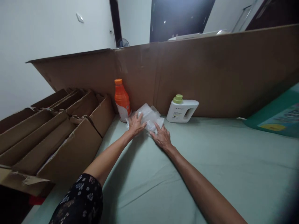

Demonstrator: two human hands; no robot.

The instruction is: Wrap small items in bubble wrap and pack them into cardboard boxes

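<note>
A crumpled sheet of clear bubble wrap lies against the foot of the cardboard wall, between two bottles. My left hand has its fingers curled over the near left side of the sheet, its thumb pointing right. On the near right edge, my right hand grips the plastic with fingers and thumb. Just behind my left hand stands an orange bottle with an orange cap, its base partly covered by the wrap. A white jug with a green cap stands upright to the right of the sheet.
A divided cardboard box with several compartments stands at the left. Behind everything runs a tall cardboard wall. A large green container is at the far right. Pale green cloth covers the surface.
</note>
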